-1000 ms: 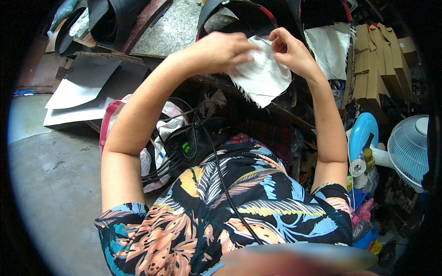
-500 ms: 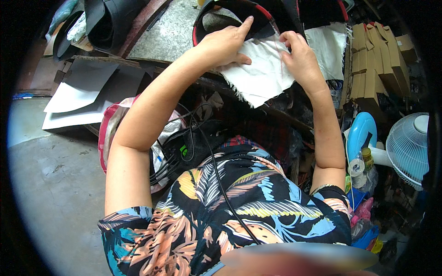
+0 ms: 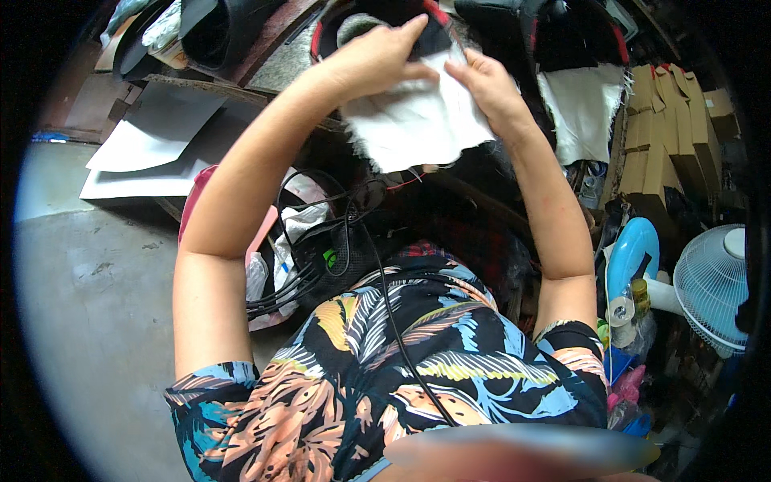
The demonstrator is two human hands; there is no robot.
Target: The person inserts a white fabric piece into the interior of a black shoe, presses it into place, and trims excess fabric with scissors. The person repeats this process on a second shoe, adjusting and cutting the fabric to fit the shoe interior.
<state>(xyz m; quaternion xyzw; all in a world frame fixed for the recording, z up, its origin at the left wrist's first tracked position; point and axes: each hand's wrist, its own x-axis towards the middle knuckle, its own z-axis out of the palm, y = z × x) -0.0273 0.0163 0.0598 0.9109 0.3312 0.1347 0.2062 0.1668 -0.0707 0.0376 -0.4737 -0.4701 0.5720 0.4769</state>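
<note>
Between my hands is a white cloth (image 3: 418, 120) with frayed edges, which meets a curved black piece (image 3: 430, 42) with red trim. My left hand (image 3: 381, 63) lies over the upper left of the cloth, index finger stretched out across the black piece and thumb pressed on the white fabric. At the cloth's upper right edge, my right hand (image 3: 491, 87) is closed in a pinch on the fabric. A second white cloth (image 3: 582, 108) hangs from another black piece with red trim (image 3: 574, 48) at the right, apart from my hands.
Stacked cardboard boxes (image 3: 671, 132) stand at the far right, above a blue-and-white fan (image 3: 711, 277). Left, white sheets (image 3: 152, 136) jut out below the worktop. Black cables (image 3: 349, 193) and a bag (image 3: 293, 241) sit before my lap. Rolled black material (image 3: 213, 36) lies back left.
Both hands have shifted left with the white cloth and its black piece. My right thumb and fingers now pinch the cloth's edge closer together. The second white cloth shows more fully.
</note>
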